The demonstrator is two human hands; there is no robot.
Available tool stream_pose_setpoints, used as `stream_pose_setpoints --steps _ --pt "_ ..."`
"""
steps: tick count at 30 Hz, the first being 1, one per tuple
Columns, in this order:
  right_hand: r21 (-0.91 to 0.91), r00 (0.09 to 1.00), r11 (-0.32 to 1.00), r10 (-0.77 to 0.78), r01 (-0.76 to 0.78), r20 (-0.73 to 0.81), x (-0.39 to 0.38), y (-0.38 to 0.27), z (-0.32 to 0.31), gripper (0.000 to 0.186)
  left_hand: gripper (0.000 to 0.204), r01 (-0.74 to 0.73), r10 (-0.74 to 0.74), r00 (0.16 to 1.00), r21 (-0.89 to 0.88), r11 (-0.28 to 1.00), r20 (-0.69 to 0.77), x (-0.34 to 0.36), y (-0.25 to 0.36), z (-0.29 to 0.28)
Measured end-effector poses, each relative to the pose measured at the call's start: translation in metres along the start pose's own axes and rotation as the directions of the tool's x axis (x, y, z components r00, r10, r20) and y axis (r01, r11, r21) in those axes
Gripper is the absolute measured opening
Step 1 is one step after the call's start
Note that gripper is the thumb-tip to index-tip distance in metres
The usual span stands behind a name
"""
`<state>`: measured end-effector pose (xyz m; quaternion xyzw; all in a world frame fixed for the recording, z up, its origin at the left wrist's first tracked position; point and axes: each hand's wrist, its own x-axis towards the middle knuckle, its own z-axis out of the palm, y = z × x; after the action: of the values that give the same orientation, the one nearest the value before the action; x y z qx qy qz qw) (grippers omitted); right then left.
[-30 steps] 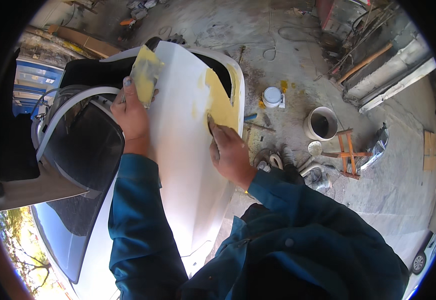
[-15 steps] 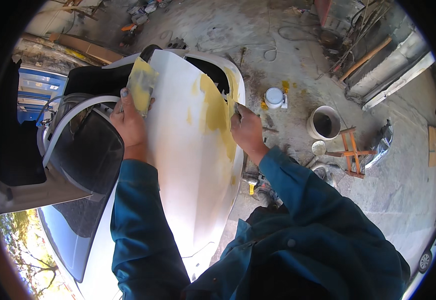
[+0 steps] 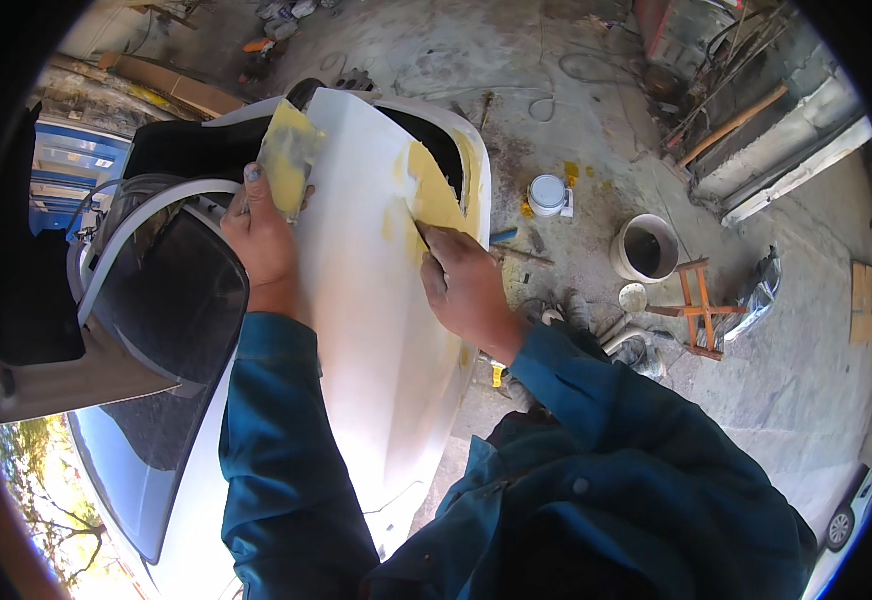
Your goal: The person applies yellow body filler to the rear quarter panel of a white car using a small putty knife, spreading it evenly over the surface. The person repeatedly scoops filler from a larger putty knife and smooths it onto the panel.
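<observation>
My left hand point(image 3: 266, 250) grips a flat palette point(image 3: 291, 150) smeared with yellow filler, held up over the upper left part of a white car panel point(image 3: 356, 330). Yellow filler point(image 3: 441, 195) is spread on that panel beside a dark opening at its upper right. My right hand point(image 3: 466, 290) is closed on a thin spreader, mostly hidden by the fingers, whose tip point(image 3: 420, 228) lies at the left border of the filler patch.
Left are dark car glass point(image 3: 166, 290) and a curved white frame. On the concrete floor at right stand a lidded white pail point(image 3: 547, 195), a larger bucket point(image 3: 646, 246) and a wooden frame point(image 3: 696, 310). A cable, boards point(image 3: 731, 125) and a distant white car point(image 3: 846, 515) also show.
My right hand went rightward to the filler's edge half a second ago and is now back leftward and lower. The palette in my left hand has shifted only slightly.
</observation>
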<state>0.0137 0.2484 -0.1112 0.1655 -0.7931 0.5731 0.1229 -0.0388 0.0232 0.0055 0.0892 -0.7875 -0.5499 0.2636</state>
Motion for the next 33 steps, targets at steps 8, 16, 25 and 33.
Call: stream_pose_setpoints --steps 8,16,25,33 --pt "0.217 0.778 0.756 0.627 -0.617 0.029 -0.057 0.116 -0.008 0.028 0.061 -0.006 0.005 1.0 0.007 1.0 0.011 -0.002 0.004 0.003" --pt "0.12 0.719 0.711 0.693 -0.693 0.045 -0.069 0.13 0.023 0.027 0.068 -0.003 0.002 1.0 0.027 1.0 0.024 -0.001 0.001 -0.002" --pt "0.168 0.826 0.809 0.556 -0.564 0.097 -0.025 0.078 0.012 0.027 0.069 0.006 -0.006 1.0 0.031 0.999 0.01 -0.002 0.004 -0.002" --pt "0.535 0.891 0.728 0.438 -0.429 0.119 -0.019 0.07 -0.014 0.029 0.062 -0.011 0.011 1.0 0.003 1.0 -0.011 -0.002 0.004 -0.001"
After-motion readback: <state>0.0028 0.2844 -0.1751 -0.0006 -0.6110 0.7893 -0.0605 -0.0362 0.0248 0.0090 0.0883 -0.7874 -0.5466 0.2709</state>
